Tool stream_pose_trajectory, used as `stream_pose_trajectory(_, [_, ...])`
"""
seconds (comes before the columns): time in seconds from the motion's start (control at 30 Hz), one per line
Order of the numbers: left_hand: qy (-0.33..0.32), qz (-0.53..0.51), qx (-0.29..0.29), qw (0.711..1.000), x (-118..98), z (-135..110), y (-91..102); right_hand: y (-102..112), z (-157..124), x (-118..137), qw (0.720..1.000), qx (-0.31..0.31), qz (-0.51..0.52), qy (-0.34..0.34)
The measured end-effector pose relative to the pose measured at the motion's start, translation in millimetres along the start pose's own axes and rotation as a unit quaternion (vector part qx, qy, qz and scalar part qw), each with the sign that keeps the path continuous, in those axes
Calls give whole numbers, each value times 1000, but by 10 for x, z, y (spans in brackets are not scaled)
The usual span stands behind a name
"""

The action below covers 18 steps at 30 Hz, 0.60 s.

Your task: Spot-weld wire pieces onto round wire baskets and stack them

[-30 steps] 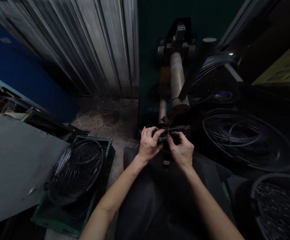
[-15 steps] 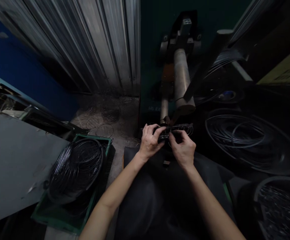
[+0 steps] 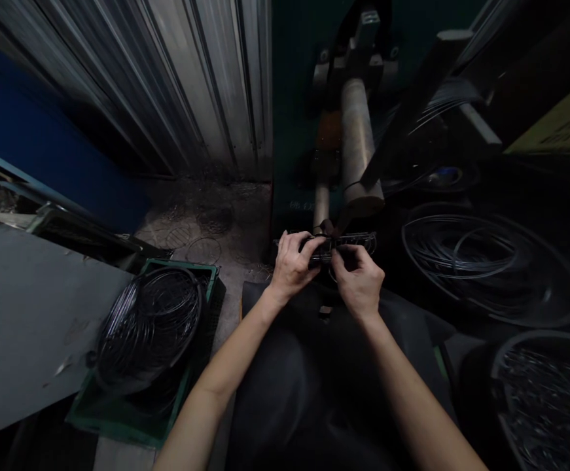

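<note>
My left hand [image 3: 292, 265] and my right hand [image 3: 358, 278] are both closed on a small bundle of thin wire rings [image 3: 358, 242], held flat in front of me over my dark-clothed lap. The left fingers wrap the bundle's left end. The right thumb and fingers pinch near its middle. Just beyond the bundle stands a machine with a pale metal roller [image 3: 356, 140] and a thinner shaft [image 3: 320, 203] beside it.
A green crate [image 3: 118, 425] at lower left holds a big coil of black wire [image 3: 150, 324]. Large loose wire coils [image 3: 476, 252] lie to the right, and a round tub [image 3: 544, 399] sits at lower right. A grey board [image 3: 24, 307] lies on the left; corrugated sheet metal [image 3: 181, 85] stands behind.
Both hands and the wire bundle have risen slightly toward the machine's shafts, staying closed on the bundle. The view has tilted down a little.
</note>
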<state>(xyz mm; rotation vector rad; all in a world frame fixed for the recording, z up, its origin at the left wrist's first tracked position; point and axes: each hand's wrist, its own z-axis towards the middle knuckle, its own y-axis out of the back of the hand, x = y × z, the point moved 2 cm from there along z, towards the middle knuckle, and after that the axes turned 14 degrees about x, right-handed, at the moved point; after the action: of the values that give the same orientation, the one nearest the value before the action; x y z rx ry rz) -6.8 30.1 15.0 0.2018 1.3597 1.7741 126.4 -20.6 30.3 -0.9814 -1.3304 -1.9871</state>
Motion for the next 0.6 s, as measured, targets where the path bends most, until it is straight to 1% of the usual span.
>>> stream_pose_trajectory(0.23, [-8, 17, -4, 1000, 11, 11, 33, 10, -8, 16, 1000, -10, 2, 4])
stream_pose_trajectory(0.33, [-6, 7, -15, 1000, 5, 17, 36, -14, -1, -5, 1000, -12, 18, -11])
stream_pose_trajectory(0.4, [-6, 0, -21, 1000, -6, 26, 39, -31, 1, 2, 999, -8, 34, -21])
stream_pose_trajectory(0.47, [1, -3, -14, 1000, -22, 37, 50, -9, -18, 42, 999, 4, 40, -13])
stream_pose_trajectory(0.53, [10, -4, 2, 1000, -35, 38, 72, 105, -89, 77, 999, 17, 35, -1])
stream_pose_trajectory(0.6, [6, -4, 17, 1000, -30, 10, 96, 357, -243, 32, 1000, 4, 4, -13])
